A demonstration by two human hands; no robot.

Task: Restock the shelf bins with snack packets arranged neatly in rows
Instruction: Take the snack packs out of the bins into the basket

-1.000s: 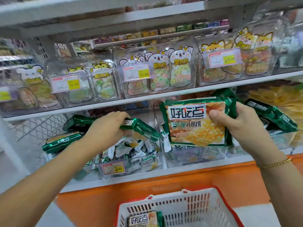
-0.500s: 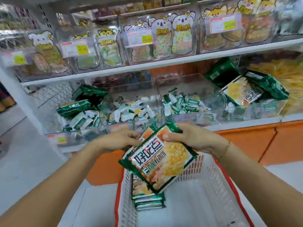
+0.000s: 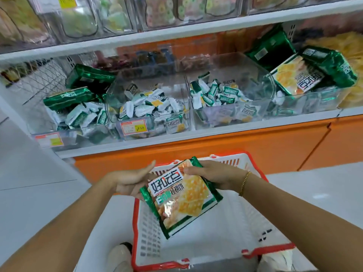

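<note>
Holding a green snack packet (image 3: 182, 195) over the white basket (image 3: 134, 228), the right hand (image 3: 214, 175) pinches its top edge. The left hand (image 3: 131, 182) cups its left side from below.

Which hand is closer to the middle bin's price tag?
Left. The left hand is straight below the price tag; the right hand is below and off to its right. Both hold the packet.

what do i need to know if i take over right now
Right hand pinches the snack packet by its top edge; left hand is under its left edge, grip unclear. It is above the basket.
Done: big packets lie tilted in the left bin and right bin, not in rows.
Left: shelve this one, straighten rows.
</note>
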